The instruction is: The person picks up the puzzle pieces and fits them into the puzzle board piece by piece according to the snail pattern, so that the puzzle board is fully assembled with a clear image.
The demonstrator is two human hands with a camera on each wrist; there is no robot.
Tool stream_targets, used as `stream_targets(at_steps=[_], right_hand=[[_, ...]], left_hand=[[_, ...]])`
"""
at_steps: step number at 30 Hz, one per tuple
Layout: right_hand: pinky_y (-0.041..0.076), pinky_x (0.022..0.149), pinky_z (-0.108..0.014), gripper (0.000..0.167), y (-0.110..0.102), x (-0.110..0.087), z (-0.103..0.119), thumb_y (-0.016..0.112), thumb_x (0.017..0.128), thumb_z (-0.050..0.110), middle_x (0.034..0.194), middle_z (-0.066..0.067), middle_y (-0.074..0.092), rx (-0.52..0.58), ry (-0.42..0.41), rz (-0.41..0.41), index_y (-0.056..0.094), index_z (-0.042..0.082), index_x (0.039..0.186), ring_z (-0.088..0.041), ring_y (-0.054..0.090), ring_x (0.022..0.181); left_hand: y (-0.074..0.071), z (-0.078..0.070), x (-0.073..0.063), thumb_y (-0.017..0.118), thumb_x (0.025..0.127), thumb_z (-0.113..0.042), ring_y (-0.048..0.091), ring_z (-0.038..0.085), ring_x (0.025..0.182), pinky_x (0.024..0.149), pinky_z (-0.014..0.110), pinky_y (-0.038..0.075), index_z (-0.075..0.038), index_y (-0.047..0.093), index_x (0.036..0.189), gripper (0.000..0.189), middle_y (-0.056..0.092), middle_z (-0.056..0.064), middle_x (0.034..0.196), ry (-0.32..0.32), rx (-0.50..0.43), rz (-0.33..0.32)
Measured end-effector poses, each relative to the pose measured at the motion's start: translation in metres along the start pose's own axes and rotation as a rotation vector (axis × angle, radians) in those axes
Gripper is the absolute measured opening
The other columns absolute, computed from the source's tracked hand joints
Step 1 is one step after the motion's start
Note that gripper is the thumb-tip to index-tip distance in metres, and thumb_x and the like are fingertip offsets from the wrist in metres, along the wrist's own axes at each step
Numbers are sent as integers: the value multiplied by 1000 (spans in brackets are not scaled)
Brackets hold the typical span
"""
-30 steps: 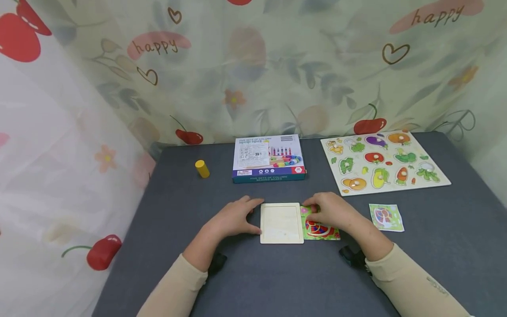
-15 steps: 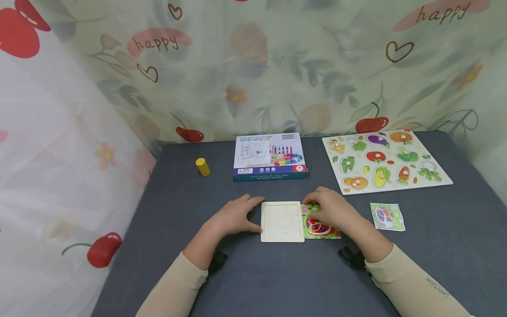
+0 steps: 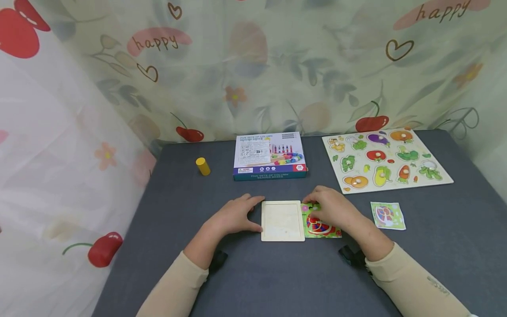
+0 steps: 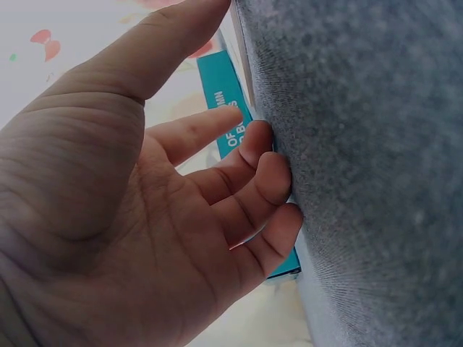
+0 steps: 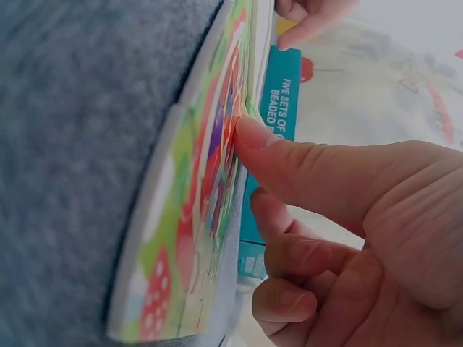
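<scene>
Green-and-red square picture puzzle (image 3: 322,230) abuts a cream square tray (image 3: 283,222). Right hand (image 3: 332,208) curls its fingers, thumb touching the puzzle, pinch unclear; left hand (image 3: 231,216), loosely spread, grips nothing.

A pale cloth (image 3: 273,70) hangs right behind the dark grey table (image 3: 269,281), printed with faded leaves (image 3: 342,94), orange flowers (image 3: 235,96), red cherries (image 3: 371,124), brown hearts (image 3: 400,51) and the word "happy" (image 3: 160,42) over pink patches. On my left there's a whiter, creased sheet (image 3: 51,176) running down past the table's edge. More pale cloth closes the right side. Up close, the tabletop has a fabric-like grain. The light is soft and fairly even.
</scene>
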State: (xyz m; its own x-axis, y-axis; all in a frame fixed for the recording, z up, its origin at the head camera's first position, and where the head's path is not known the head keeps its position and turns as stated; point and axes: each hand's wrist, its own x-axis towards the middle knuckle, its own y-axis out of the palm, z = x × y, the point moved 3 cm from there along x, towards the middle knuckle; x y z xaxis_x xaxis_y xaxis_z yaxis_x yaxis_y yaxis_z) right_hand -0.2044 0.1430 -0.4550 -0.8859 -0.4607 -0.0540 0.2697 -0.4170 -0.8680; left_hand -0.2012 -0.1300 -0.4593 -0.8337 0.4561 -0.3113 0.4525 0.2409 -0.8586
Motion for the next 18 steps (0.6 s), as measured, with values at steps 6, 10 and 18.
stream_targets(at_steps=[6,10,18], right_hand=[[49,76,-35,31,-2,1,-1,84,86,12,97,-1,62,-6,-9,27,78,7,116,-16,56,84],[50,76,-34,31,-2,1,-1,83,86,12,98,-1,63,-12,-16,38,78,7,117,-16,56,84],[53,80,-37,32,-2,1,-2,83,85,16,103,-2,66,-43,-19,48,77,7,116,-15,59,86]], left_hand=[[-1,-2,-2,85,81,-48,54,19,100,86,40,48,-22,51,152,83,57,1,115,5,-9,1],[-1,-2,-2,85,81,-48,54,18,99,85,38,47,-23,52,152,82,57,1,114,6,-6,2],[0,0,-2,85,82,-50,53,18,98,84,38,47,-23,52,152,82,57,1,113,15,-12,-3]])
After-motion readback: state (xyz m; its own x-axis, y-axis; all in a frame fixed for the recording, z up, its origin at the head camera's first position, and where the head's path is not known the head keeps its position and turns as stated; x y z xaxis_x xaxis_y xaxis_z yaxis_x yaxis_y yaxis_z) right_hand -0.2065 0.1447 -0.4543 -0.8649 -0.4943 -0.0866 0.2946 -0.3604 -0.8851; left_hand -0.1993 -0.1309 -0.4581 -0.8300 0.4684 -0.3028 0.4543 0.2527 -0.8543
